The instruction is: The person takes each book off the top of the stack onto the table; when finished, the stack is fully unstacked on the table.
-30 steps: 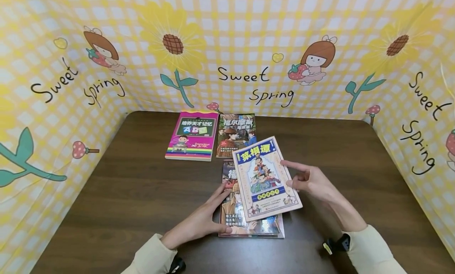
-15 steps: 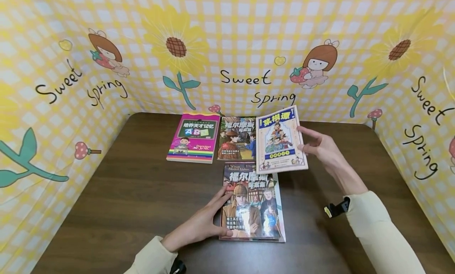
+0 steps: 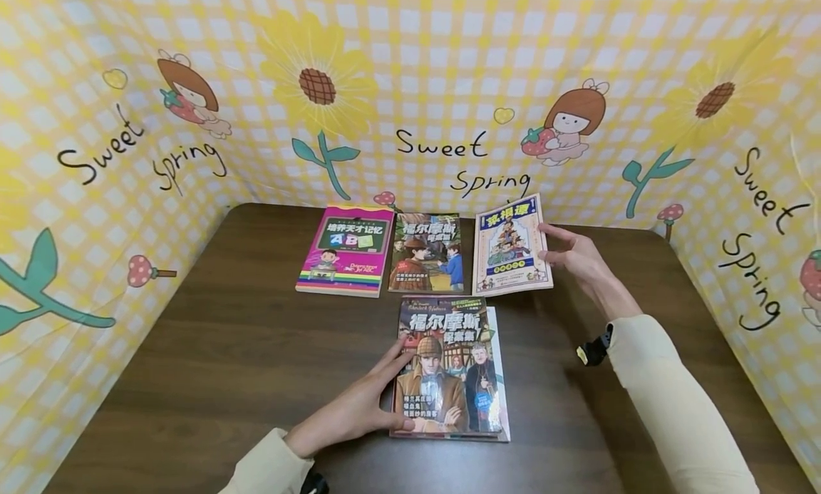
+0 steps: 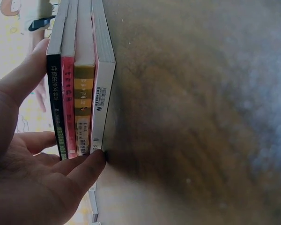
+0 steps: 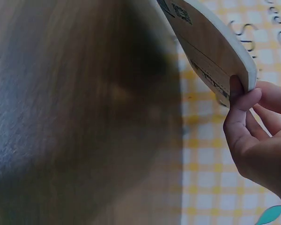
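My right hand (image 3: 582,264) pinches the right edge of a white-and-blue paperback book (image 3: 511,246) above the table's back right. In the right wrist view the raised book (image 5: 218,44) shows its pale back cover, with thumb and fingers at one corner. My left hand (image 3: 353,412) rests against the left side of a stack of books (image 3: 442,369), topped by one with a man in a checked cap. In the left wrist view several spines (image 4: 83,101) show, black, pink, gold and white. The thumb touches the top book's corner, and the other fingers lie along the spines.
A pink ABC book (image 3: 346,251) and a second detective-cover book (image 3: 425,255) lie side by side at the back of the dark wooden table (image 3: 244,366). A yellow checked cloth (image 3: 410,66) stands as a wall behind and at both sides.
The right hand has carried the white-and-blue book off the stack, backward and to the right, to beside the second detective-cover book. The left hand has stayed at the stack.
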`<state>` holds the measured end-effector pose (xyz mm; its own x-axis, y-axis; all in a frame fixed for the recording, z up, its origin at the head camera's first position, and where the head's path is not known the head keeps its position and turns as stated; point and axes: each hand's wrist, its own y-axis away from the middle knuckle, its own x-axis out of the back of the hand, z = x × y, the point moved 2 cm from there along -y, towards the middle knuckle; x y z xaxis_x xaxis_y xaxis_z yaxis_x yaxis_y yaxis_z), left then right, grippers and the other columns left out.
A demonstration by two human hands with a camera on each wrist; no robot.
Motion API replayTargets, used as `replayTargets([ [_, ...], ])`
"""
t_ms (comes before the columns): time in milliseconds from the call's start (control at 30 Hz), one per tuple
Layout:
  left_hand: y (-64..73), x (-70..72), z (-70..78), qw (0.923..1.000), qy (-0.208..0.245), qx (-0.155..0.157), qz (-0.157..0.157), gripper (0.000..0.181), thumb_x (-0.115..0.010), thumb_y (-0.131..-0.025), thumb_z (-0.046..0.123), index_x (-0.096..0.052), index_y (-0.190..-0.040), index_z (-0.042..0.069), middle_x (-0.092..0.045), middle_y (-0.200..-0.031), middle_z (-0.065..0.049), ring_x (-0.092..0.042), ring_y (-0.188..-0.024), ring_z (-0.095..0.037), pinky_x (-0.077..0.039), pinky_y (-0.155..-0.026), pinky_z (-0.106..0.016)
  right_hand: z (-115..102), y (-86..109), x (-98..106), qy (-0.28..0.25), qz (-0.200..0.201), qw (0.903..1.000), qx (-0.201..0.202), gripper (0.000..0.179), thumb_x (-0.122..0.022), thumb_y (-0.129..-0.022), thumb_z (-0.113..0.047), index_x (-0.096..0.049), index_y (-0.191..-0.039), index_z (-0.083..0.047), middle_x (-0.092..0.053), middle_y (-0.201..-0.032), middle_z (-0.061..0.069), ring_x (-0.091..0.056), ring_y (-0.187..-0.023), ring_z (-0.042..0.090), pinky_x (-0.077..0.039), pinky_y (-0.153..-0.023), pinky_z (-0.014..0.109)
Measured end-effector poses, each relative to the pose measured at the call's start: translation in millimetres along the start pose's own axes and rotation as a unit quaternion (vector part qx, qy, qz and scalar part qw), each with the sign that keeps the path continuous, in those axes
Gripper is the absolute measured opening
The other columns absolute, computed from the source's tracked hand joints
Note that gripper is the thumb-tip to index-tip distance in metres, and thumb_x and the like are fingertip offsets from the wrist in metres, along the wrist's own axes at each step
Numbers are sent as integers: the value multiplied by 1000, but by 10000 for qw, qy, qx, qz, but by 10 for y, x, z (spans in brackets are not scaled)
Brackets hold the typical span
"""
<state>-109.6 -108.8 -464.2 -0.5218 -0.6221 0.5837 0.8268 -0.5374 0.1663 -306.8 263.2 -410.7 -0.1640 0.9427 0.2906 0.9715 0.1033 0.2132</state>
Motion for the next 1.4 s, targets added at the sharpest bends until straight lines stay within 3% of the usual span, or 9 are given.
replayTargets([
  [100,11,0,-1,10000,-25,-4,8,100,-77,-79,43,-18,-156,21,3,-162,4,-26,-140,-34,-39,-102,-53,106,-74,-37,358,-70,9992,-131,63,-64,-92,-9,-38,-149,-18,-42,-146,17,-59,-88,8,-46,-89,36],
  [300,15,-11,2,10000,-49,-10,-26,101,-78,-78,43,-19,-155,21,3,-162,3,-27,-139,-36,-39,-101,-55,245,-183,-83,903,-163,9957,-145,61,-64,-92,-9,-40,-148,-17,-35,-151,15,-50,-84,19,-44,-85,42],
  [500,13,-16,12,10000,-53,11,-39,100,-79,-78,42,-20,-155,20,2,-162,3,-28,-139,-36,-40,-100,-55,258,-228,-115,1406,-255,9895,-196,61,-63,-91,-6,-41,-147,-12,-44,-140,22,-49,-65,17,-45,-65,33],
  [667,14,-15,13,10000,-34,25,-31,99,-78,-78,43,-21,-155,20,0,-162,0,-29,-139,-37,-39,-100,-56,307,-245,-171,1863,-278,9821,-73,61,-62,-89,-1,-40,-146,-4,-42,-138,30,-51,-65,15,-46,-60,26],
  [767,21,-11,18,10000,-24,-51,-9,98,-78,-78,43,-21,-155,20,0,-162,-2,-29,-138,-39,-39,-100,-57,330,-259,-193,2333,-232,9720,164,61,-62,-88,0,-39,-145,1,-40,-140,33,-55,-70,22,-49,-64,29],
  [867,30,-1,21,9999,-16,-100,22,98,-77,-79,43,-21,-155,20,0,-162,-2,-29,-138,-41,-39,-100,-57,325,-269,-211,2794,-136,9593,391,60,-63,-88,-1,-41,-143,3,-43,-138,34,-57,-91,33,-48,-78,40],
  [1000,39,14,23,9999,-16,-140,56,98,-77,-79,44,-20,-155,20,1,-162,-1,-29,-137,-42,-38,-100,-58,272,-263,-240,3147,-124,9475,554,58,-63,-88,-3,-42,-141,6,-48,-134,33,-47,-119,42,-40,-96,51],
  [1233,34,15,10,9998,-75,-149,79,99,-76,-79,46,-19,-155,20,1,-162,-3,-29,-137,-42,-37,-101,-58,226,-254,-324,3670,36,9282,619,51,-62,-84,-1,-50,-132,10,-53,-124,32,-50,-114,43,-42,-94,53],
  [1400,37,15,6,9999,-68,-143,70,99,-76,-79,45,-19,-155,19,2,-162,-3,-29,-137,-42,-38,-101,-57,240,-257,-359,3805,203,9236,420,48,-61,-84,-1,-53,-131,7,-52,-126,30,-49,-116,43,-42,-94,54],
])
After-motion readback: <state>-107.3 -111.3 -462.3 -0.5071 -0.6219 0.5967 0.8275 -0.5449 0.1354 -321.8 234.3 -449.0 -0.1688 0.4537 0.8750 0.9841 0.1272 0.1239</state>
